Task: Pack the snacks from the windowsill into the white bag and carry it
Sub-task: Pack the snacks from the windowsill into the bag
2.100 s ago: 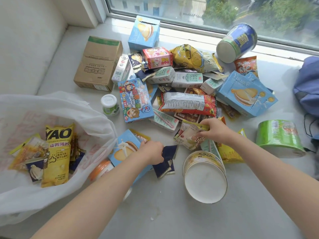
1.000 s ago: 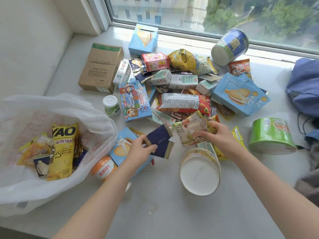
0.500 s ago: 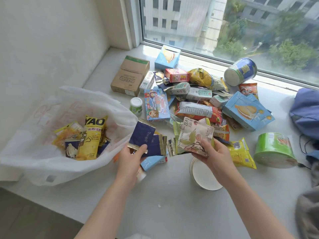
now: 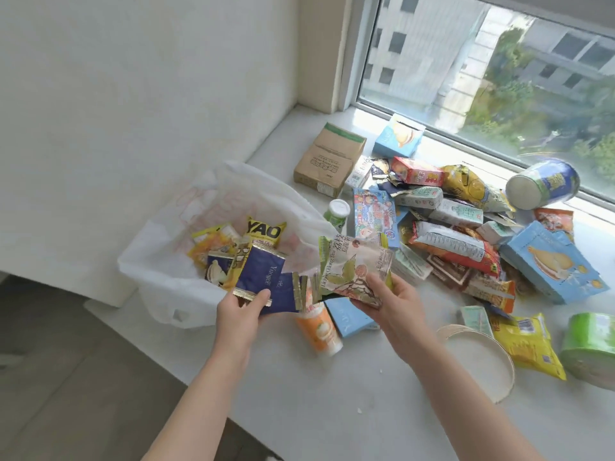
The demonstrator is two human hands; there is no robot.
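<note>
Showing the transfer stage of packing, read from left to right. The white bag (image 4: pixel 166 267) lies open-mouthed at the left end of the windowsill (image 4: pixel 349 394), already holding several packets, among them a yellow packet (image 4: pixel 266 231) marked YAO.

The left hand (image 4: pixel 238 314) pinches a fan of navy sachets (image 4: pixel 263 276) by their lower edge, thumb on top and fingers curled beneath. A second ago these sachets were only just being lifted off the sill; they now hang over the bag's open mouth.

The right hand (image 4: pixel 396 304) grips a pale oolong tea packet (image 4: pixel 352 271), with further packets stacked behind it, fingers closed under the bundle. It too has risen from the pile and travelled left, reaching the bag's near rim but apparently not yet over the opening.

To the right the remaining heap is undisturbed: a red-and-white packet (image 4: pixel 456 247), a light-blue box (image 4: pixel 549 261), a blue can (image 4: pixel 542 183) on its side and a green tub (image 4: pixel 589 347).

Judged from this, one double handful is about to be dropped in, while most of the snacks are not yet packed and carrying is some way off.
</note>
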